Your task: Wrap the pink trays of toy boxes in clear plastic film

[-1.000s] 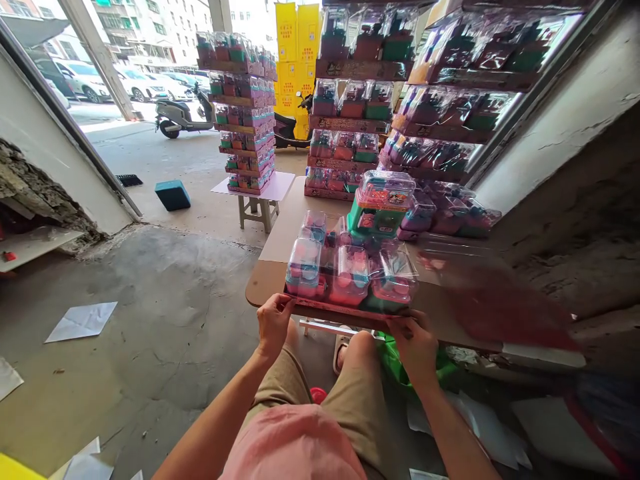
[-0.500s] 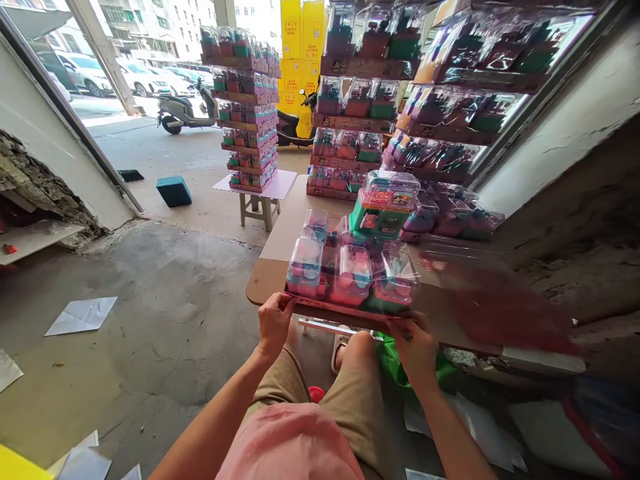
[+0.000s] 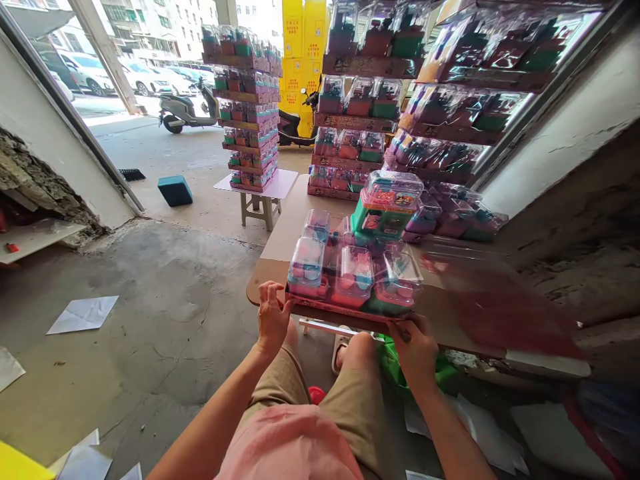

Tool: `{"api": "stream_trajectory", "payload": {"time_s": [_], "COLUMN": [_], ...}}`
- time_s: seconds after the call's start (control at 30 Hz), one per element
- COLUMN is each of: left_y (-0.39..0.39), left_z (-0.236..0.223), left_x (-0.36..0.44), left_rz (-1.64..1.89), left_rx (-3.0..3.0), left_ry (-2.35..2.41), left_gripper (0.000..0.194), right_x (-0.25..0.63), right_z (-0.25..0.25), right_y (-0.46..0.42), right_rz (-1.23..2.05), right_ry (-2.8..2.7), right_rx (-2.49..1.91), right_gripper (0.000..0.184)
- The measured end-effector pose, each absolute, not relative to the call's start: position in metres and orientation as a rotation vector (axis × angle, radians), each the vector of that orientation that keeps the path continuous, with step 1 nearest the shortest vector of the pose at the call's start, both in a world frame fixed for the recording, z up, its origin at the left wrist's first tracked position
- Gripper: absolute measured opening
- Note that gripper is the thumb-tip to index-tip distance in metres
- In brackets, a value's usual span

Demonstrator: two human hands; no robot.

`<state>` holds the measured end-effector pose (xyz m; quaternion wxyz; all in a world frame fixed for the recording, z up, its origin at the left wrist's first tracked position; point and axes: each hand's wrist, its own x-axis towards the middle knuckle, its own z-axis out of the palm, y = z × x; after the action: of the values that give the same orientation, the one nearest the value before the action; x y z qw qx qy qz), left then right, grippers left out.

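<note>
A shallow pink cardboard display tray [image 3: 330, 309] rests at the table's near edge, packed with small plastic toy boxes [image 3: 355, 273] under clear domed lids. A larger green toy box with a clear lid [image 3: 385, 207] stands on top toward the back. At the tray's front left corner is my left hand [image 3: 273, 319], its thumb by the corner and its curled fingers raised and apart from it. My right hand [image 3: 414, 343] pinches the tray's lower front edge near the right corner; some of its fingertips are hidden.
Tall stacks of similar filled trays stand behind on the table [image 3: 280, 250] and on a stool [image 3: 257, 210]. Blurred red and clear sheets [image 3: 510, 300] lie at the right. Paper [image 3: 83, 315] and a blue block [image 3: 175, 191] are on the floor; a green bag [image 3: 395, 360] hangs below the table.
My left hand has loosened from the tray's corner, its fingers lifting and spreading. My right hand stays at the front edge, and the tray has hardly moved.
</note>
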<state>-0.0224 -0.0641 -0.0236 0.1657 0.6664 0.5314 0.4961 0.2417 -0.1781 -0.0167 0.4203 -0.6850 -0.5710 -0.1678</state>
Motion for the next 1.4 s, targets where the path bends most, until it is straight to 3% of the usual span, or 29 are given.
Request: {"api": "stream_trajectory", "payload": {"time_s": [0.33, 0.6, 0.83, 1.1, 1.3, 1.4], "left_y": [-0.045, -0.017, -0.009, -0.004, 0.010, 0.007], "left_z": [-0.015, -0.004, -0.010, -0.003, 0.001, -0.002], "left_x": [-0.035, -0.039, -0.026, -0.030, -0.034, -0.017], "left_rz": [1.276, 1.046, 1.052, 1.075, 1.125, 1.236], "left_rx": [2.208, 2.226, 2.136, 2.090, 1.872, 1.598], "left_ry": [1.354, 1.202, 1.351, 1.204, 1.261, 1.440], "left_gripper": [0.007, 0.007, 0.026, 0.019, 0.010, 0.026], "right_x": [0.244, 0.256, 0.244, 0.265, 0.247, 0.217], "right_z": [-0.014, -0.024, -0.029, -0.036, -0.032, -0.029], "right_y": [-0.176, -0.164, -0.147, -0.152, -0.160, -0.164], "right_rz": [-0.650, -0.478, -0.383, -0.277, -0.333, -0.410], "right_ry": [-1.631, -1.550, -1.292, -1.375, -1.483, -1.476], "right_rx": [-1.699, -1.735, -1.856, -1.759, -1.709, -1.696], "right_gripper": [0.025, 0.025, 0.058, 0.037, 0.032, 0.025]}}
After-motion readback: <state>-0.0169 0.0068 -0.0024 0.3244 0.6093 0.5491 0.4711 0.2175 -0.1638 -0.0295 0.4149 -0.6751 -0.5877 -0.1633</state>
